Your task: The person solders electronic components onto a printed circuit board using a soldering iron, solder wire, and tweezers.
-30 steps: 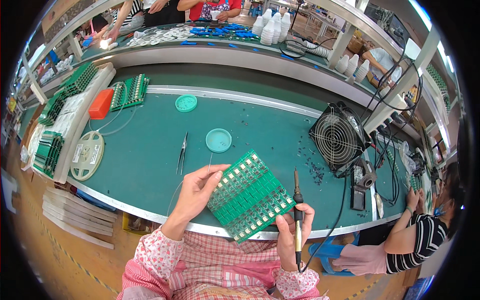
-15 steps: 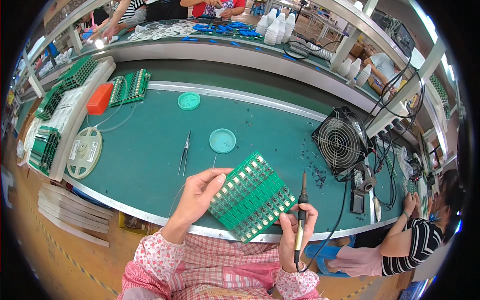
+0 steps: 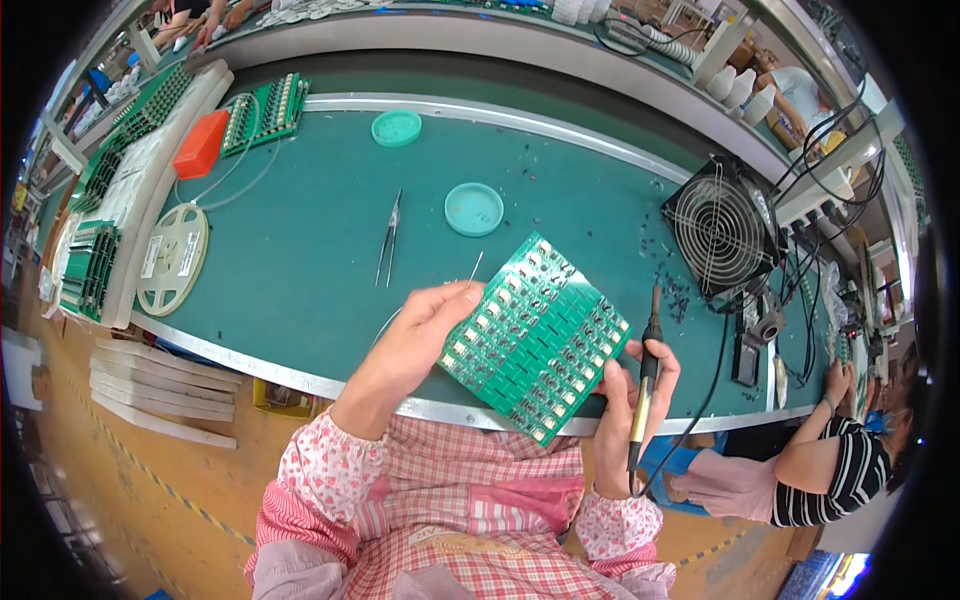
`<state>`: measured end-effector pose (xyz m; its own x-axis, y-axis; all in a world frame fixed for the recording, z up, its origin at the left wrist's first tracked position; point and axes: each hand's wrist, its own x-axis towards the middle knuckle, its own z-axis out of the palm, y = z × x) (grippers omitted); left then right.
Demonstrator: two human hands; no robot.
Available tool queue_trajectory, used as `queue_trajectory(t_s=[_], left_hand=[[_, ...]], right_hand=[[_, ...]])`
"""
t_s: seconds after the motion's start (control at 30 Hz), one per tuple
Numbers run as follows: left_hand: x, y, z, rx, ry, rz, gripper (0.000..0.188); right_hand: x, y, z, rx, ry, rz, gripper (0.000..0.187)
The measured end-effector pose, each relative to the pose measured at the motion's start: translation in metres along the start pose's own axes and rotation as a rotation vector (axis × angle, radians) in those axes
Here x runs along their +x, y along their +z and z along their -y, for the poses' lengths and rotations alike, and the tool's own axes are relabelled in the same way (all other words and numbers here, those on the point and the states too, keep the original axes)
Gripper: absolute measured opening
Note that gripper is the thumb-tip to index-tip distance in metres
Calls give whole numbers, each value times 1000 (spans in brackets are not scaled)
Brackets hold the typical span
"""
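A green circuit board panel (image 3: 560,335), with rows of small white and black parts, is tilted above the bench's front edge. My left hand (image 3: 410,345) is closed on its left edge, and a thin wire (image 3: 476,266), which looks like solder, sticks up beyond the thumb. In my right hand (image 3: 635,400) is a soldering iron (image 3: 648,375) with a black and yellow handle. Its tip points up and away, to the right of the panel and apart from it. The right fingers are close to the panel's lower right edge; whether they touch it I cannot tell.
Tweezers (image 3: 390,245), a teal dish (image 3: 474,211) and a green dish (image 3: 397,127) lie beyond my hands. A reel (image 3: 170,262), red box (image 3: 201,145) and more boards (image 3: 265,112) are left. A fan (image 3: 722,232) and iron's cable stand right, near a seated co-worker (image 3: 820,460).
The whole view has shifted, so the bench sits higher in the picture. Both hands keep their grips, and the panel and iron appear slightly farther right and higher.
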<state>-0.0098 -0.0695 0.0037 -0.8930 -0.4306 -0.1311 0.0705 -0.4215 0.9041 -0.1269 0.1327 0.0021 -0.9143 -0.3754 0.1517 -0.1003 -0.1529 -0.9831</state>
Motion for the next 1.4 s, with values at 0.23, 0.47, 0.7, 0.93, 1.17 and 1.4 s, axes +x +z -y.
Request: queue_trajectory(t_s=[0.23, 0.47, 0.7, 0.93, 1.17, 1.4], left_hand=[[1, -3, 2, -25, -15, 0, 33], [0, 3, 1, -93, -39, 34, 32], [0, 1, 3, -50, -72, -20, 32], [2, 0, 7, -85, -88, 2, 32], [6, -1, 11, -111, -84, 5, 32], [6, -3, 11, -100, -74, 41, 33]], right_hand=[[1, 2, -2, -17, -6, -7, 46], [-1, 2, -1, -34, -42, -28, 46], [-3, 4, -1, -133, -81, -25, 45], [-3, 5, 1, -134, -71, -32, 42], [-4, 4, -2, -138, -96, -48, 39], [-4, 5, -4, -114, -96, -49, 38]])
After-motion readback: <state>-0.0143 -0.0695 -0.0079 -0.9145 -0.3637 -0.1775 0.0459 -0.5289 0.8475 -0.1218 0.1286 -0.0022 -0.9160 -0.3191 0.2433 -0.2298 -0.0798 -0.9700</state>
